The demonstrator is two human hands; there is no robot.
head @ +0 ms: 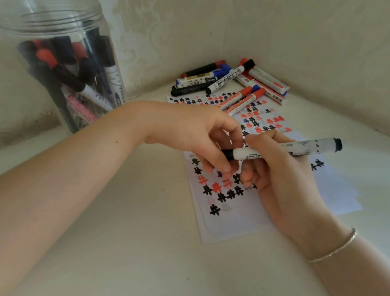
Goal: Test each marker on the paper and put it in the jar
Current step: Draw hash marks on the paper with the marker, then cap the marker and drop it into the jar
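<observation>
- The right hand fingers grip the black whiteboard marker above the paper.
- The left hand fingers pinch its cap end; pull straight, I think.
- The jar stands far left of the fingers.

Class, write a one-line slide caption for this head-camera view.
Both hands hold a black marker over hash-marked paper, jar behind.

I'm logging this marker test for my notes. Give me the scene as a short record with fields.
right hand: grips a black-capped marker, level above the paper
left hand: fingers at the marker's cap end
paper: flat on the table, covered in black, red and blue hash marks
jar: upright at back left, holding many markers
pile: loose markers at the paper's far end
</observation>
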